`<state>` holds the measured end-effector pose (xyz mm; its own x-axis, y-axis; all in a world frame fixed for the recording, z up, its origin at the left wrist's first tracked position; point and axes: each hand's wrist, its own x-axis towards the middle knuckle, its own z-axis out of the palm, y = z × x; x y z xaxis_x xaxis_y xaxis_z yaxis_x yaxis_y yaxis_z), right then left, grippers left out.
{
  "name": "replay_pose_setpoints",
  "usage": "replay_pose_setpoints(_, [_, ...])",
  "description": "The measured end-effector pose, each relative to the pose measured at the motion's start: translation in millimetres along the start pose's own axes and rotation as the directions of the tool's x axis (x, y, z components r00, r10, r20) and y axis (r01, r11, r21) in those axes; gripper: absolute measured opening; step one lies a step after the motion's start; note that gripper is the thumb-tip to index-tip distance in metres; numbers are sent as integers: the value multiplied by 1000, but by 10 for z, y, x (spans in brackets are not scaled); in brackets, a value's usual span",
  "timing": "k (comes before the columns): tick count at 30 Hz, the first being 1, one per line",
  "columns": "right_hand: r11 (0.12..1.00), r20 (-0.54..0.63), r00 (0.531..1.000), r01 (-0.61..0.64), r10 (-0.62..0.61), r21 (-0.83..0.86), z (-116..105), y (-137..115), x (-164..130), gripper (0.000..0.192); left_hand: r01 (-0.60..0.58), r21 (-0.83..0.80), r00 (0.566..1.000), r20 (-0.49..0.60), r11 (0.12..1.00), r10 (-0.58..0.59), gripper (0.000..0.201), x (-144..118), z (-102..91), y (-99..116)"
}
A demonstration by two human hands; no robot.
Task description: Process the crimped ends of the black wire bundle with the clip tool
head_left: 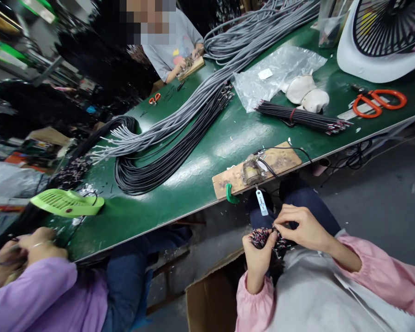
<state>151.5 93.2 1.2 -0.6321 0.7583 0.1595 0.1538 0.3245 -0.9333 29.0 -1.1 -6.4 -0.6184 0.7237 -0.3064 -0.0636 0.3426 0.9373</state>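
Observation:
My left hand (257,258) is closed round a bundle of thin black cables (259,236) over my lap. Their stripped ends, with red and white cores, stick up above the fist. My right hand (305,226) pinches at one cable end beside my left thumb; the tip itself is mostly covered by the fingers. Just beyond, at the table edge, lies a wooden board (283,159) with a small worn device (251,171) fixed on it and a pale blue tag (262,203) hanging down. A green clamp (231,193) grips the board's left end.
On the green table (193,170) lie grey cables (180,110), looped black cables (159,170), a tied black bundle (297,115), orange-handled scissors (380,103), a plastic bag (273,69) and a white fan (376,64). Co-workers sit left and opposite. A cardboard box (210,299) stands below.

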Motion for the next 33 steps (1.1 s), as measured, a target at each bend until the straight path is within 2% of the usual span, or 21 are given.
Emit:
replay_pose_setpoints(4, [998,-91,995,-33,28,-51,-4,-6,-25,10,3,-37,999,-44,999,-4,20,-3,22,-14])
replay_pose_setpoints(10, [997,-7,1000,-8,7,-80,6,-54,-13,8,-55,-27,995,80,998,57,11,19,25,30])
replay_pose_setpoints(14, [1000,-38,999,0,-1,-29,50,-60,4,16,-42,1,991,130,999,42,8,34,32,51])
replay_pose_setpoints(19, [990,-137,990,-15,34,138,172,59,-35,16,-51,48,996,74,998,47,11,40,-24,4])
replay_pose_setpoints(21, [938,-86,987,-97,133,333,234,110,-62,15,-35,39,993,113,999,31,13,47,-63,-12])
replay_pose_setpoints(22, [870,-24,979,-167,201,463,262,130,-72,16,-29,26,988,150,999,25,14,51,-81,-16])
replay_pose_setpoints(25, [551,228,921,-374,316,746,313,160,-52,23,-44,-33,972,229,998,51,13,68,-118,-14])
replay_pose_setpoints(26, [479,267,907,-402,326,781,312,161,-19,25,-59,-48,969,238,997,68,11,72,-125,-7])
replay_pose_setpoints(27, [445,271,901,-407,339,798,301,158,29,26,-76,-56,968,236,995,88,9,75,-131,3])
replay_pose_setpoints(29, [467,197,906,-368,375,804,257,144,165,28,-115,-59,969,213,992,125,6,76,-140,34])
replay_pose_setpoints(31, [532,125,915,-329,383,780,204,120,325,34,-155,-53,969,187,986,162,6,74,-152,74])
replay_pose_setpoints(33, [583,136,927,-329,350,743,168,89,466,41,-186,-43,966,173,982,191,7,80,-163,116])
